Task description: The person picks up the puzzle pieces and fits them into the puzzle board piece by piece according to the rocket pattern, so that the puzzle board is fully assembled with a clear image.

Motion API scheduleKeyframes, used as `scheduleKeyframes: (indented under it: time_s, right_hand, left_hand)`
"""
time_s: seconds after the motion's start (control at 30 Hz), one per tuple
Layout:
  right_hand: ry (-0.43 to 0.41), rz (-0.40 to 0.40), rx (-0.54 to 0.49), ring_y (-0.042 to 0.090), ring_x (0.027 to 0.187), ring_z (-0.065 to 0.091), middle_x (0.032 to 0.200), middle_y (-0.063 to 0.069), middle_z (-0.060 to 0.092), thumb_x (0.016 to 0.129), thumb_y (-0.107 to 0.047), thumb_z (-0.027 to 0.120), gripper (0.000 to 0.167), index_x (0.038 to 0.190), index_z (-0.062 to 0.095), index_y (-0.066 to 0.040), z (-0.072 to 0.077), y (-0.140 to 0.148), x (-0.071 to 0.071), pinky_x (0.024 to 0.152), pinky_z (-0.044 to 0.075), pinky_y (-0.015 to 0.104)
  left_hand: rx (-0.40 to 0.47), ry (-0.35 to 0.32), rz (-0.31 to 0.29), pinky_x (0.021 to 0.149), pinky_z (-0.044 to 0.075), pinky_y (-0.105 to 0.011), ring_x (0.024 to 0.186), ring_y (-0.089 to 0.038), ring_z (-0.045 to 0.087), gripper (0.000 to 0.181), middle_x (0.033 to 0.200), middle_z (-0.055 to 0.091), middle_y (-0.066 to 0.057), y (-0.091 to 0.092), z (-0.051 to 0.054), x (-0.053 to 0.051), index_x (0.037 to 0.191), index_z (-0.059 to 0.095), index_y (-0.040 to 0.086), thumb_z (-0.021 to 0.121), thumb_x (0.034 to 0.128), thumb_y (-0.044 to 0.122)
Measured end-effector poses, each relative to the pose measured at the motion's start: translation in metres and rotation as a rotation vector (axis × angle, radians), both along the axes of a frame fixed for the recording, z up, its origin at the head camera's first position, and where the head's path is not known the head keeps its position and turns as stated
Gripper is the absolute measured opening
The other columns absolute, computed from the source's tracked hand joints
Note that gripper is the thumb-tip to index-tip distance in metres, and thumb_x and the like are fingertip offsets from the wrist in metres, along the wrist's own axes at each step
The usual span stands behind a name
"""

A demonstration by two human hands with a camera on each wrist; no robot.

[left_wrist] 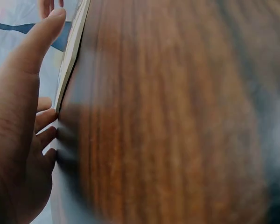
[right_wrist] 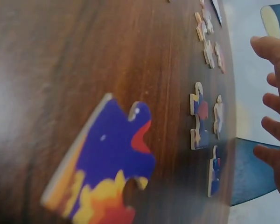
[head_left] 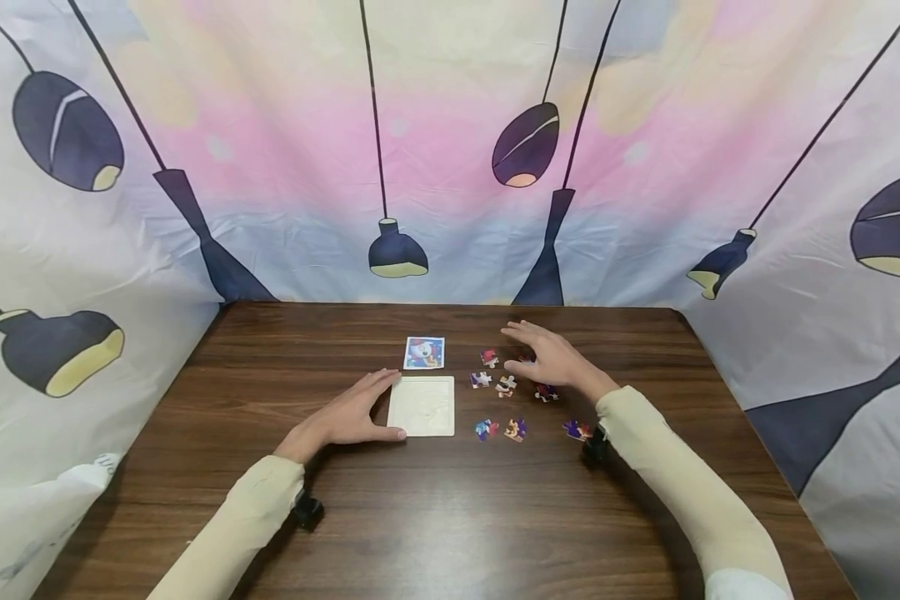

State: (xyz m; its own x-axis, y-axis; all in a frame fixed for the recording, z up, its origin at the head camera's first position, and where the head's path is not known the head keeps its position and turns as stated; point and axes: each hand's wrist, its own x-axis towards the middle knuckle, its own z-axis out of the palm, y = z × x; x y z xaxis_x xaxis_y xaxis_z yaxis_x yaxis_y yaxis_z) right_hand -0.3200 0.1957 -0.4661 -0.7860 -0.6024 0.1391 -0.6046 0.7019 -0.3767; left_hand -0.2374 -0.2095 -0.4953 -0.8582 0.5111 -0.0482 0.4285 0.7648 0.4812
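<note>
A pale, square puzzle tray (head_left: 422, 407) lies flat on the table. My left hand (head_left: 348, 414) rests along its left side, thumb by the near corner and fingertips by the far corner, without curling round it. In the left wrist view, the tray's edge (left_wrist: 71, 60) shows beside the thumb. My right hand (head_left: 557, 358) is held above several loose jigsaw pieces, fingers spread and holding nothing; it partly hides some. A purple, orange and red jigsaw piece (right_wrist: 113, 156) lies close to the right wrist camera. Other pieces (right_wrist: 199, 119) lie beyond it, below the fingers.
A small square picture card (head_left: 424, 352) lies just behind the tray. Two jigsaw pieces (head_left: 516, 429) are right of the tray's near corner, and another piece (head_left: 577, 430) lies by the right wrist. A printed cloth (head_left: 457, 167) hangs behind the dark wooden table (head_left: 435, 533).
</note>
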Motion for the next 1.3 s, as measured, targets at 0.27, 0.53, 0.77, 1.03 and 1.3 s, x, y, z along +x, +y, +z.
scheduleKeyframes:
  time_s: [0.27,0.53,0.77,1.03,1.3]
  right_hand:
    - [-0.004,0.046,-0.01,0.036,0.148,0.037,0.156,0.016,0.047,0.095,-0.048,0.068,0.069,0.152,0.051,-0.012,-0.008,-0.008,-0.018,0.117,0.034,0.06]
    - [-0.021,0.057,0.037,0.035,0.145,0.043,0.153,0.012,0.051,0.097,-0.042,0.069,0.061,0.148,0.056,-0.012,-0.015,-0.016,-0.026,0.115,0.038,0.058]
    - [-0.029,0.063,0.048,0.034,0.133,0.056,0.145,0.014,0.059,0.098,-0.036,0.068,0.053,0.145,0.06,-0.012,-0.017,-0.019,-0.028,0.109,0.046,0.054]
    - [-0.01,0.089,0.081,0.035,0.133,0.055,0.142,0.014,0.06,0.099,-0.03,0.068,0.047,0.141,0.063,-0.01,-0.019,-0.022,-0.032,0.111,0.043,0.055]
    - [-0.001,0.108,0.059,0.035,0.128,0.057,0.136,0.014,0.062,0.098,-0.032,0.07,0.036,0.128,0.073,-0.012,-0.02,-0.024,-0.032,0.109,0.044,0.055]
  left_hand:
    - [0.001,0.017,-0.024,0.12,0.027,-0.061,0.155,-0.038,0.02,0.116,0.166,0.028,-0.014,0.002,-0.001,-0.004,0.161,0.032,0.01,0.075,0.0755,0.075]
    - [0.015,0.021,-0.027,0.119,0.028,-0.062,0.154,-0.039,0.022,0.113,0.165,0.031,-0.014,0.002,-0.001,-0.002,0.16,0.035,0.009,0.076,0.0765,0.073]
    - [0.025,0.028,-0.03,0.118,0.028,-0.063,0.154,-0.04,0.023,0.112,0.164,0.033,-0.015,0.002,-0.002,0.0,0.159,0.036,0.007,0.076,0.0769,0.073]
    - [0.034,0.028,-0.029,0.12,0.027,-0.062,0.154,-0.039,0.022,0.111,0.164,0.033,-0.013,0.001,-0.004,-0.002,0.159,0.036,0.008,0.076,0.0771,0.072]
    - [0.051,0.02,-0.022,0.119,0.027,-0.063,0.154,-0.039,0.021,0.111,0.164,0.033,-0.014,0.0,-0.005,-0.001,0.159,0.037,0.008,0.077,0.0766,0.071]
